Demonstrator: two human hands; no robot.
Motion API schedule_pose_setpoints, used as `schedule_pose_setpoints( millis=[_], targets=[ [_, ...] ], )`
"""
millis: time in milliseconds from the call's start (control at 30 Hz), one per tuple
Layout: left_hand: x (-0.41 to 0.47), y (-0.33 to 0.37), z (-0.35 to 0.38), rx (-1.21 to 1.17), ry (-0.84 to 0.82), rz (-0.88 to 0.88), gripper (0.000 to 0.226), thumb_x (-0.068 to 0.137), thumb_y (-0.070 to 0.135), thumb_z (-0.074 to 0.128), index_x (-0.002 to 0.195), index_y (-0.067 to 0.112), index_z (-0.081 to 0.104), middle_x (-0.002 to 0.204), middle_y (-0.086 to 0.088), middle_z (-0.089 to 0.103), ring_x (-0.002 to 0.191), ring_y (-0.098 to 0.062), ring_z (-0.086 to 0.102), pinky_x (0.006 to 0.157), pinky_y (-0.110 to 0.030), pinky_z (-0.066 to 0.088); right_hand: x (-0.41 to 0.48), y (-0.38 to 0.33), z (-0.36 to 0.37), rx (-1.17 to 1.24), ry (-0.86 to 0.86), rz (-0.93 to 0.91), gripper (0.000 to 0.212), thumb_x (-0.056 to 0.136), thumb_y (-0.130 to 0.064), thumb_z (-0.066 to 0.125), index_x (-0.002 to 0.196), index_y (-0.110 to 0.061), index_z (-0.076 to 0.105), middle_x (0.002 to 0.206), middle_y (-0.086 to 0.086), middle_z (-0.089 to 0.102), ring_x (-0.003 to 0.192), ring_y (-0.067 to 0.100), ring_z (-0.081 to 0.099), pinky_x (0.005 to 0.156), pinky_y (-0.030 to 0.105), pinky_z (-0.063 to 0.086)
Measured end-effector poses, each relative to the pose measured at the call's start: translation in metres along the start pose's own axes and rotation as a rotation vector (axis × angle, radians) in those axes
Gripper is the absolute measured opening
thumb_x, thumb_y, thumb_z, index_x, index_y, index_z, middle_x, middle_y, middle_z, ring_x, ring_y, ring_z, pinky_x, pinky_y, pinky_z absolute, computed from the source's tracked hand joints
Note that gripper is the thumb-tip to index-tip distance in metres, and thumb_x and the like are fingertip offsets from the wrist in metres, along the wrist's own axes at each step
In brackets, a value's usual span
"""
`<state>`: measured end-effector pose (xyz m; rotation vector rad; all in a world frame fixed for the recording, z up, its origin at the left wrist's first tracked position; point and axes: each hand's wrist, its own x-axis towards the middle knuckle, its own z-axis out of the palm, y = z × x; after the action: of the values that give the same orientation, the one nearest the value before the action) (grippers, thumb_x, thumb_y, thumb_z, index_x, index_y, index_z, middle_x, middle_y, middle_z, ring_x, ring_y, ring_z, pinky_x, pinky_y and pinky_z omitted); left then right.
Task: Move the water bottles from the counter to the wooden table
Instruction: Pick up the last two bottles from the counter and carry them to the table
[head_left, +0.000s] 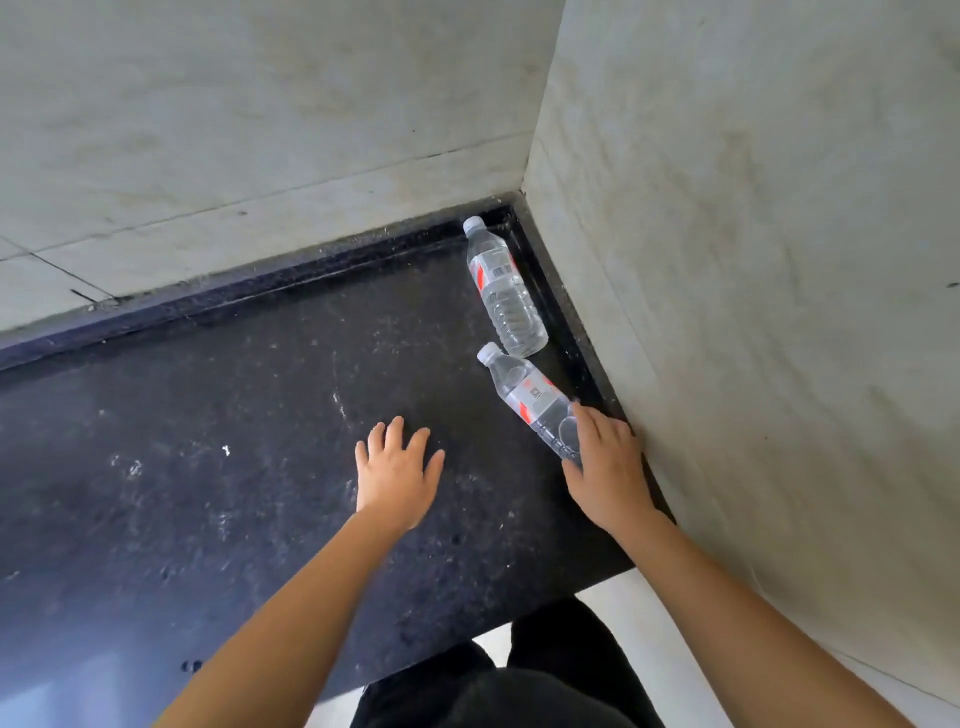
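Two bottles lying at far right corner of dark surface (260, 415). R hand (608, 467) fingers wrapping near bottle (535, 400) base; far bottle (506, 291) untouched. L hand (397, 467) fingers spread, empty. Risk: round bottle rolling away, grip at base only.

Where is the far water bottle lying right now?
In the head view, the far bottle lies on the black counter in its right back corner, just beyond the near bottle.

Bare kitchen corner: black counter (260, 415), plaster walls (753, 260)
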<state>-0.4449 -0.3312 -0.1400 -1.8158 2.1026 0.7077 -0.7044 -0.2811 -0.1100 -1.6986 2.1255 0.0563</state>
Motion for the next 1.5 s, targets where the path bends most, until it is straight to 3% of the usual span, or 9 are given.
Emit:
schedule_pose_setpoints(
  millis=[133, 433, 533, 667, 767, 967, 1267, 1367, 1500],
  targets=[
    [0.014, -0.006, -0.005, -0.208, 0.144, -0.078, 0.044, 0.103, 0.044, 0.044, 0.137, 0.021, 0.058, 0.143, -0.005, 0.049, 0.134, -0.031, 0.039, 0.110, -0.050, 0.033, 0.019, -0.024, 0.009, 0.118, 0.026, -0.088, 0.074, 0.083, -0.029, 0.080, 0.146, -0.014, 0.044, 0.141, 0.007, 0.053, 0.125, 0.029, 0.050, 0.104, 0.040, 0.045],
    [0.052, -0.052, -0.042, -0.525, 0.201, -0.394, 0.050, 0.104, 0.044, 0.037, 0.147, 0.020, 0.045, 0.154, -0.008, 0.040, 0.143, -0.032, 0.031, 0.116, -0.052, 0.030, 0.066, -0.125, 0.021, 0.171, -0.112, -0.308, 0.079, 0.092, -0.042, 0.068, 0.154, -0.014, 0.029, 0.150, 0.008, 0.041, 0.132, 0.027, 0.041, 0.109, 0.039, 0.039],
    [0.054, -0.052, -0.047, -0.565, 0.208, -0.406, 0.049, 0.105, 0.045, 0.036, 0.147, 0.021, 0.047, 0.153, -0.008, 0.043, 0.141, -0.032, 0.034, 0.115, -0.052, 0.032, 0.077, -0.123, 0.012, 0.180, -0.167, -0.369, 0.065, 0.099, -0.052, 0.052, 0.151, -0.017, 0.038, 0.151, 0.005, 0.041, 0.136, 0.025, 0.040, 0.112, 0.043, 0.035],
    [0.057, -0.025, -0.051, -0.702, 0.297, -0.448, 0.053, 0.102, 0.050, 0.039, 0.149, 0.026, 0.041, 0.151, -0.007, 0.042, 0.137, -0.028, 0.040, 0.111, -0.052, 0.038, 0.108, -0.093, -0.009, 0.155, 0.260, -0.220, 0.046, 0.100, -0.042, 0.052, 0.139, -0.019, 0.056, 0.150, 0.012, 0.044, 0.138, 0.032, 0.040, 0.109, 0.052, 0.036],
    [0.067, 0.013, -0.055, -0.811, 0.311, -0.501, 0.072, 0.096, 0.058, 0.046, 0.154, 0.020, 0.027, 0.151, -0.009, 0.038, 0.137, -0.030, 0.038, 0.108, -0.052, 0.039, 0.136, -0.072, -0.015, 0.075, 0.184, 0.019, 0.060, 0.099, -0.044, 0.053, 0.151, -0.020, 0.037, 0.155, 0.020, 0.034, 0.142, 0.041, 0.029, 0.112, 0.057, 0.031],
    [0.079, 0.047, -0.045, -0.648, 0.205, -0.565, 0.134, 0.074, 0.074, 0.068, 0.155, 0.007, -0.016, 0.154, -0.012, 0.027, 0.140, -0.031, 0.031, 0.108, -0.049, 0.038, 0.140, -0.065, -0.002, 0.069, 0.143, 0.013, 0.069, 0.096, -0.038, 0.061, 0.153, -0.021, 0.026, 0.138, 0.013, 0.053, 0.134, 0.039, 0.042, 0.110, 0.052, 0.038],
    [0.029, -0.025, -0.009, -0.781, 0.301, -0.414, 0.085, 0.084, 0.070, 0.059, 0.150, 0.028, 0.028, 0.147, -0.003, 0.029, 0.138, -0.024, 0.024, 0.114, -0.055, 0.034, 0.076, -0.070, 0.008, 0.048, 0.097, -0.161, 0.075, 0.086, -0.040, 0.076, 0.147, -0.027, 0.036, 0.135, 0.011, 0.051, 0.114, 0.026, 0.054, 0.090, 0.038, 0.054],
    [0.011, -0.044, -0.001, -0.753, 0.297, -0.369, 0.080, 0.089, 0.069, 0.052, 0.154, 0.034, 0.022, 0.149, -0.002, 0.027, 0.138, -0.024, 0.025, 0.116, -0.052, 0.031, 0.052, -0.070, 0.023, -0.080, 0.149, -0.324, 0.074, 0.084, -0.040, 0.078, 0.146, -0.026, 0.042, 0.131, 0.014, 0.049, 0.113, 0.030, 0.053, 0.093, 0.044, 0.051],
    [0.007, -0.049, -0.005, -0.774, 0.254, -0.349, 0.084, 0.090, 0.066, 0.052, 0.158, 0.035, 0.012, 0.151, -0.002, 0.027, 0.138, -0.022, 0.025, 0.114, -0.050, 0.032, 0.041, -0.089, 0.036, -0.046, 0.179, -0.485, 0.042, 0.087, -0.029, 0.076, 0.128, -0.022, 0.066, 0.132, 0.015, 0.051, 0.123, 0.033, 0.049, 0.101, 0.050, 0.049]
  ],
)
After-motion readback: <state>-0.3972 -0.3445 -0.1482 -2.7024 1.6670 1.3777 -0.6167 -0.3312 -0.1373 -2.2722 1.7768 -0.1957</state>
